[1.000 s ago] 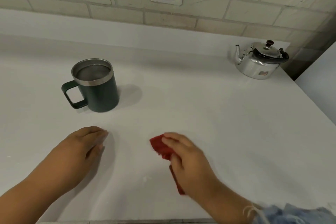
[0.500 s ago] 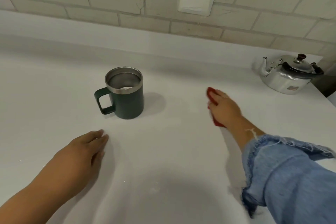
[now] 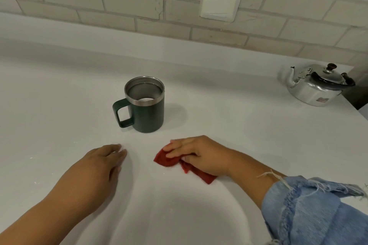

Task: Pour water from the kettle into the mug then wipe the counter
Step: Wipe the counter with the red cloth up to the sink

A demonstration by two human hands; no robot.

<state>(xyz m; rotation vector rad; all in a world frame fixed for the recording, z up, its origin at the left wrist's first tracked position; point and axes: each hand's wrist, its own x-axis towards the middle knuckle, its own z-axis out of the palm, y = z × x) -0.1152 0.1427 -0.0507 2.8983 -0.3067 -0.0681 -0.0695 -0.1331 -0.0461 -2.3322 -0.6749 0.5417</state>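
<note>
A dark green mug (image 3: 148,112) with a steel rim stands upright mid-counter, handle to the left, with liquid inside. A shiny metal kettle (image 3: 316,87) with a black handle sits at the far right corner of the white counter (image 3: 239,125). My right hand (image 3: 199,154) presses a red cloth (image 3: 168,159) flat on the counter, just in front and to the right of the mug. My left hand (image 3: 99,165) rests palm down on the counter, left of the cloth, holding nothing.
A pale brick wall (image 3: 139,6) with a white cover plate (image 3: 219,7) rises behind the counter's raised back ledge. The counter's right edge (image 3: 356,113) drops off just past the kettle. A few small white specks lie on the surface at the left.
My right hand has swept the red cloth from far out near the kettle side back toward me and left, close to my left hand. My left hand stayed put.
</note>
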